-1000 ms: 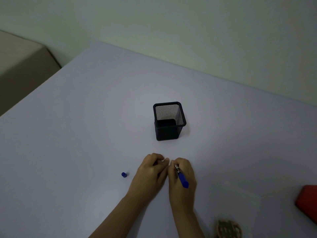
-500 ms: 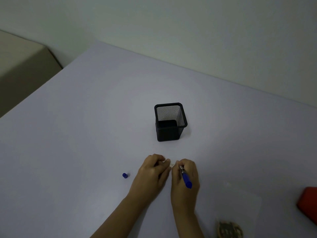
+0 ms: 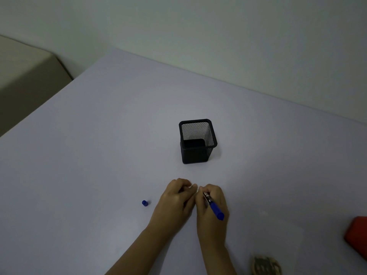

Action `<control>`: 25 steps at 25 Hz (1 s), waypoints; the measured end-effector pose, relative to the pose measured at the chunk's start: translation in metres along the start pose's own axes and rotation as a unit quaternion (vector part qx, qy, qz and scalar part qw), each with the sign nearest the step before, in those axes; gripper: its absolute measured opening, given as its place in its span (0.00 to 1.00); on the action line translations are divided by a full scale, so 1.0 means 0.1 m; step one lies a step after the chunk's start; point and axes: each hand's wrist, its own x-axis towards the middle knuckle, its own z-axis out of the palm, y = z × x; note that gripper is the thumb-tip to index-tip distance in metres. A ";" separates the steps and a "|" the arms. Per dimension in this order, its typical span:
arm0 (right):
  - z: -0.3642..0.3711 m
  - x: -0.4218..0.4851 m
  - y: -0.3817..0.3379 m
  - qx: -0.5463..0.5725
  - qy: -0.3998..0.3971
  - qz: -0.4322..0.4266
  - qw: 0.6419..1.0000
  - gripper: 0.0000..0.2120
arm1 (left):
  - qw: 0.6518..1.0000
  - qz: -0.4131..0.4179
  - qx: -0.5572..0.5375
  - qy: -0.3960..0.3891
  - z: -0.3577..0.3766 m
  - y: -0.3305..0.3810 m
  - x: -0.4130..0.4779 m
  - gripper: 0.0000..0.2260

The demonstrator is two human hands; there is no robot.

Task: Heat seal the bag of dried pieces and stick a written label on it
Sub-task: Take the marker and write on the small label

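Observation:
My left hand (image 3: 174,203) and my right hand (image 3: 213,207) rest side by side on the table, fingertips meeting over a small white label (image 3: 195,187) that is mostly hidden. My left fingers pinch the label. My right hand grips a blue pen (image 3: 214,207), tip pointing at the label, barrel slanting back to the right. The pen's blue cap (image 3: 145,203) lies on the table left of my left hand. A clear bag (image 3: 278,241) with dried brown pieces (image 3: 265,264) at its bottom lies flat at the lower right.
A black mesh pen holder (image 3: 197,141) stands empty beyond my hands. A red object (image 3: 357,239) is cut off by the right edge. The pale table (image 3: 99,155) ends at the wall behind and drops off on the left beside a beige surface (image 3: 23,72).
Both hands stay at the same spot. The pen has tilted slightly in my right hand, small movements only. The view has shifted a little.

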 end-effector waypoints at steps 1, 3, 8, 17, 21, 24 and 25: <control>0.00 0.00 0.01 0.011 0.000 0.014 1.000 0.16 | 1.000 0.000 -0.001 0.001 0.00 0.00 0.00 0.15; 0.00 0.00 0.00 0.011 -0.003 0.015 1.000 0.16 | 1.000 0.001 0.002 0.002 0.00 0.00 0.00 0.15; -0.02 0.00 -0.05 0.015 -0.006 0.036 0.999 0.19 | 1.000 -0.003 0.004 0.002 0.00 -0.01 -0.01 0.15; -0.02 0.00 -0.10 -0.010 0.009 0.023 1.000 0.21 | 1.000 -0.009 -0.003 -0.002 -0.01 0.01 0.00 0.15; -0.02 0.00 -0.12 0.007 0.000 0.042 0.999 0.20 | 1.000 -0.010 0.001 -0.007 -0.02 0.01 0.00 0.15; -0.03 0.00 -0.15 0.027 0.005 0.053 0.998 0.20 | 1.000 -0.009 0.000 -0.009 -0.02 0.02 0.00 0.15; -0.03 0.01 -0.16 0.032 0.009 0.053 0.998 0.20 | 1.000 -0.011 -0.002 -0.009 -0.02 0.02 0.00 0.15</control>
